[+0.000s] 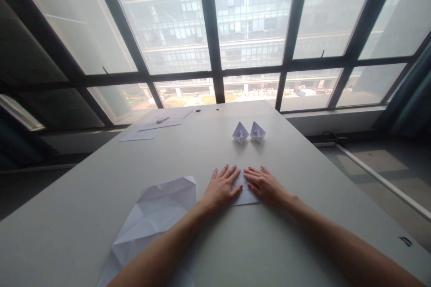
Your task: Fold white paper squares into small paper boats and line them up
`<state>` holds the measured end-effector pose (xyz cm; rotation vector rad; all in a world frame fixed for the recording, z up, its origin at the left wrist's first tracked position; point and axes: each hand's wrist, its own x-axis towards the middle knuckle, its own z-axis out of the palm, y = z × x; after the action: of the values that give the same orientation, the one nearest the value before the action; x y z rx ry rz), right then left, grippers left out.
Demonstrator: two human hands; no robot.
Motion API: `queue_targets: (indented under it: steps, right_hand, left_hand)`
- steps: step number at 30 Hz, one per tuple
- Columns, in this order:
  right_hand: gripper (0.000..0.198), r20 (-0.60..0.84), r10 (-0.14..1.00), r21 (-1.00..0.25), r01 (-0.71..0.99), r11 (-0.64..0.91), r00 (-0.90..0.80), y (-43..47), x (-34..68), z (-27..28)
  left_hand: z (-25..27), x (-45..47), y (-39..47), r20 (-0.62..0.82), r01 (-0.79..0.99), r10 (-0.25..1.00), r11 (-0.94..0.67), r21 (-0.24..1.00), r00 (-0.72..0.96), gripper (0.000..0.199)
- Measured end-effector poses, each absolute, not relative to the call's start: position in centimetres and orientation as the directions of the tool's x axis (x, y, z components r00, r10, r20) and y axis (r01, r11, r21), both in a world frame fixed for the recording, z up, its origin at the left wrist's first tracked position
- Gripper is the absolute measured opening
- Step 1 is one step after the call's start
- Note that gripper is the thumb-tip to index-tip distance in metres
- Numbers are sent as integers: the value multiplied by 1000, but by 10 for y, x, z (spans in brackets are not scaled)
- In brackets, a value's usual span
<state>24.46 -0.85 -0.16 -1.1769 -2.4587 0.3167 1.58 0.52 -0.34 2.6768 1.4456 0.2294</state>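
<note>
Paper (pixel 245 196), under left hand (pixel 222 187), right hand (pixel 266 184)

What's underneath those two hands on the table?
A piece of white paper. Part of it shows between the left hand and the right hand; whatever lies directly beneath them is covered and can't be seen.

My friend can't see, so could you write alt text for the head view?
A person's left hand and right hand rest on folded white paper on a white table. Beyond stand two paper boats; a creased paper sheet lies at left, windows behind.
</note>
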Motion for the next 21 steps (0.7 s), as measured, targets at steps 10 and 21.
queue_targets:
  steps: [10, 21]
  right_hand:
    - [44, 315, 778, -353, 694, 628, -544, -5, 250, -7]
    - [37, 331, 734, -421, 603, 677, -593, -2, 246, -11]
  left_hand:
    - [-2, 16, 4, 80, 827, 839, -545, 141, 539, 61]
    - [1, 16, 3, 56, 827, 839, -543, 144, 541, 62]
